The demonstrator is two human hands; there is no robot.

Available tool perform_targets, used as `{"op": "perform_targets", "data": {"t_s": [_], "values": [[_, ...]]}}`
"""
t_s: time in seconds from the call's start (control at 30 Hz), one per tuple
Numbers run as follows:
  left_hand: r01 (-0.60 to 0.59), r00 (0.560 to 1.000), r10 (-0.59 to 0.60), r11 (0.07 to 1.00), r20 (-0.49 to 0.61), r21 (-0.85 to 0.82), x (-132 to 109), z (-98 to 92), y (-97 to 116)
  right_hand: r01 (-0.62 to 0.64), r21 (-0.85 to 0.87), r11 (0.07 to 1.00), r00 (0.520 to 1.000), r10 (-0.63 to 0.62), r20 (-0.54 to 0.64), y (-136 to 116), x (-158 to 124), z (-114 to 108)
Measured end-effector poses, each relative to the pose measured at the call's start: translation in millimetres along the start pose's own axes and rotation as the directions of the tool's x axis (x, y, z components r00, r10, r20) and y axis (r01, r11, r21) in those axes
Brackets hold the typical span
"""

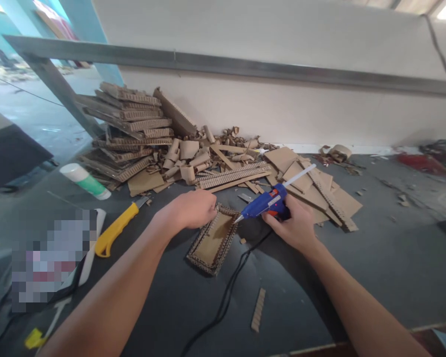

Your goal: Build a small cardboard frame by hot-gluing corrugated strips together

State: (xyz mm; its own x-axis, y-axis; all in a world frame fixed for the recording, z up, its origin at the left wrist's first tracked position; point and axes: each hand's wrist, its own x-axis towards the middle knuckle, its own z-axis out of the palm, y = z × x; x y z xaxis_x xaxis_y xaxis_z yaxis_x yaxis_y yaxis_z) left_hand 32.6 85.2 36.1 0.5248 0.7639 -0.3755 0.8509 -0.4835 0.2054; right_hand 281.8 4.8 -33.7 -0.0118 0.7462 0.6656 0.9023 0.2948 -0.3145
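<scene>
My right hand (297,220) is closed round a blue glue gun (262,204) with a long white glue stick (300,174) poking out of its back. The gun's nozzle tip meets the right inner wall of a small cardboard tray (211,243), near its far corner. This tray is rectangular, with low corrugated walls, and lies on the dark tabletop (375,267). Over the tray's far left corner sits my left hand (195,208), its fingers curled at the wall; their tips are partly hidden. A narrow corrugated strip (258,310) lies nearer me.
Stacked cardboard trays (134,119) stand at the back left, beside a heap of scraps (193,153). Flat cardboard pieces (308,183) lie at the back right. A yellow cutter (117,228) and a white-and-green bottle (85,181) are left. A black cord (230,287) crosses the front.
</scene>
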Motion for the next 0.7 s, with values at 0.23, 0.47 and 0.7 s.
{"op": "perform_targets", "data": {"t_s": [0.23,0.47,0.7], "values": [[-0.009,0.996,0.006,0.999,-0.088,-0.039,-6.8,-8.7,-1.7,-0.039,0.003,0.999,0.998,0.039,-0.053,0.3,0.6,-4.9],[0.041,0.978,-0.054,0.997,0.204,0.064,1.4,2.2,-0.4,-0.033,0.002,0.999,0.999,0.033,-0.017,1.0,0.1,-4.5],[0.073,0.992,-0.088,0.984,0.085,0.163,-3.6,-0.2,7.2,-0.008,-0.013,1.000,1.000,0.008,0.003,1.6,-0.5,-4.4]]}}
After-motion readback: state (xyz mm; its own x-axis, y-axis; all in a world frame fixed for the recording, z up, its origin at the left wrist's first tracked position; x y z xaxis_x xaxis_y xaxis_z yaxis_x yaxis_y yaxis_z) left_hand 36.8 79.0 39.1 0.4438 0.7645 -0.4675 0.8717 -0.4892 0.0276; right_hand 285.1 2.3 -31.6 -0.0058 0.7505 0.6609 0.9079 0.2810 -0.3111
